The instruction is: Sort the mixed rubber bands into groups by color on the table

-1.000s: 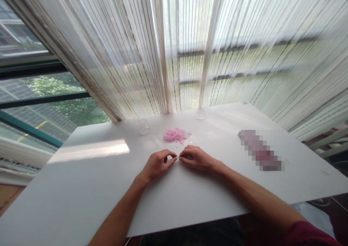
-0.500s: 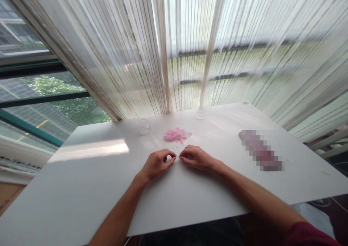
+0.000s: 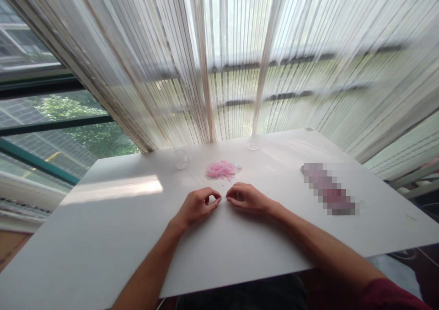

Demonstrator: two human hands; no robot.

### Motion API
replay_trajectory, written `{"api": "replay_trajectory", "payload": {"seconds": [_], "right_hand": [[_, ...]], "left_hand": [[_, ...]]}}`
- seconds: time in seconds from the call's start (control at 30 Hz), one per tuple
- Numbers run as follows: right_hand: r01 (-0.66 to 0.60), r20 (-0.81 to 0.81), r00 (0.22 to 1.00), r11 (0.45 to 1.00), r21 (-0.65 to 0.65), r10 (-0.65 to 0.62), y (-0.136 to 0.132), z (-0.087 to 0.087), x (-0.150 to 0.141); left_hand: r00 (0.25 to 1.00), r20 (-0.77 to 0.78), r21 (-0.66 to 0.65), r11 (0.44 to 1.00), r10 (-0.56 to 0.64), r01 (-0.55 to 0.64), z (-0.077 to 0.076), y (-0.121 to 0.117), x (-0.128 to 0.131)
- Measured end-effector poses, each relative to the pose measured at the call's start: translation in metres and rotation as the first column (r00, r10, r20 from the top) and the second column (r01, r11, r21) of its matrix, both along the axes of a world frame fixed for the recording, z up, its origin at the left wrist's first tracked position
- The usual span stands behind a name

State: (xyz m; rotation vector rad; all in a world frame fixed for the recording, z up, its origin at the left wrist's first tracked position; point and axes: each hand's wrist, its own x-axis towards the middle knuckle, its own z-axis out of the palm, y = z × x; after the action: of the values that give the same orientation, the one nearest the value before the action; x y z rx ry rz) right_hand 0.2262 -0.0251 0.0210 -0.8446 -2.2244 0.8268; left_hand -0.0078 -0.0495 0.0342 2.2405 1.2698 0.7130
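Note:
A small, thin pale strip [image 3: 223,197] spans the narrow gap between my two hands, low over the table. My left hand [image 3: 203,204] pinches its left end between thumb and forefinger. From the other side, the fingertips of my right hand [image 3: 247,197] close on its right end. Just beyond them lies a loose heap of thin pink, white and bluish strips [image 3: 222,169]. The strip is too small and partly covered by my fingers, so its kind is unclear.
Beneath everything is a white table [image 3: 113,237]. Near its back edge stand a clear round container [image 3: 181,159] and a clear shallow dish [image 3: 253,145]. A pixelated, pinkish long object [image 3: 327,190] lies to the right. Sheer striped curtains [image 3: 236,86] hang behind the table.
My left fingertips have shifted slightly left, so the gap between the hands is a little wider and more of the pale strip shows. Other things stay in place.

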Motion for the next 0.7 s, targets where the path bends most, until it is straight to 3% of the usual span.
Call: {"api": "replay_trajectory", "payload": {"seconds": [0.5,0.7], "right_hand": [[-0.025,0.007,1.0,0.999,0.043,0.025,0.002,-0.001,-0.001],[-0.023,0.007,1.0,0.999,0.048,0.022,0.003,-0.002,0.0]], "left_hand": [[0.999,-0.001,-0.024,0.999,-0.037,0.037,0.005,-0.001,0.001],[1.0,-0.008,-0.034,0.999,0.027,-0.027,0.019,0.008,-0.03]]}}
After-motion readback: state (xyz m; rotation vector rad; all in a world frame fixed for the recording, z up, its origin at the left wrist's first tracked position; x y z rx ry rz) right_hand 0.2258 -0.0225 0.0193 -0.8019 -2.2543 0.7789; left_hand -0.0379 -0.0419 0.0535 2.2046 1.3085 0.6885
